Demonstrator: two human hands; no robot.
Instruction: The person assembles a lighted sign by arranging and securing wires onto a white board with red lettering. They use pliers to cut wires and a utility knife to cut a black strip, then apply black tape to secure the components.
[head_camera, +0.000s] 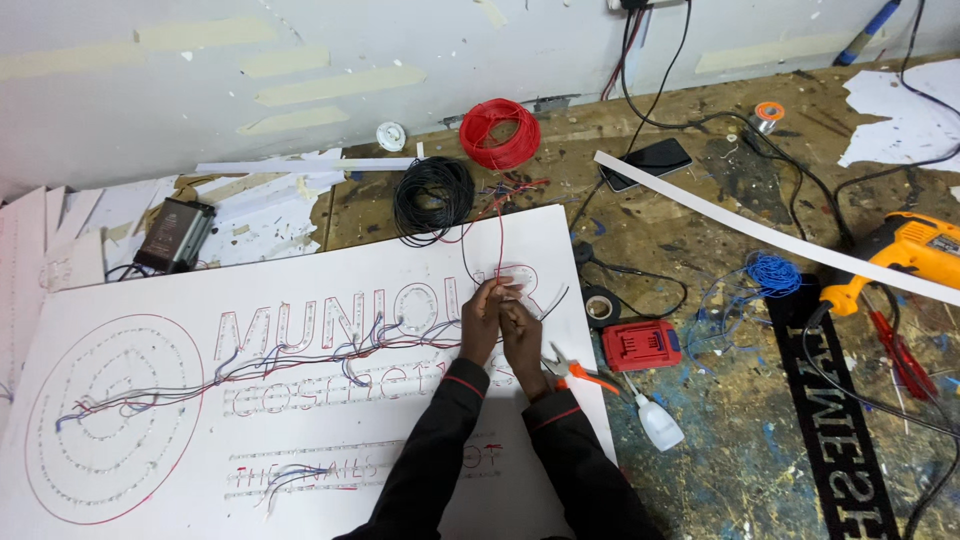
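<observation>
A large white sign board lies flat, with outlined letters and ringed circles studded with small lights and strung with red, blue and black wires. My left hand and my right hand are pressed close together over the letters at the board's right side. Both pinch thin red and black wire that runs up to the red wire coil and the black wire coil at the board's far edge. Orange-handled pliers lie just right of my right wrist.
A red battery pack, black tape roll, small white squeeze bottle, blue wire bundle, orange drill, long white strip, phone and black cables crowd the paint-spattered floor at right. A black power unit sits at left.
</observation>
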